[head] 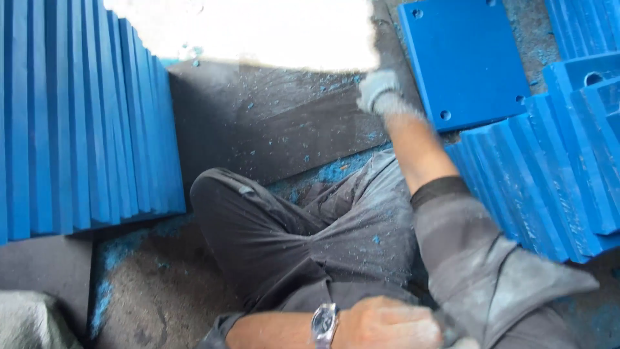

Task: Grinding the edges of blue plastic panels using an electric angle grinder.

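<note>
Gloved right hand (380, 92) reaches beside flat blue plate (464, 59); left hand (387, 323) rests low.

We see daylight blown out white on the floor beyond the dark board (278, 123); the gloved right hand (380, 92) beside it is motion-blurred.

- A row of plates standing on edge (84, 123) fills the left side, on the floor (168, 291).
- A dark board (278, 123) lies ahead of the knees.
- The right hand (380, 90) rests at the board's far right end, just beside a flat plate (465, 58).
- Leaning plates (549, 181) stack at right.
- The left hand (387, 323) sits nearest, at the lap.
</note>
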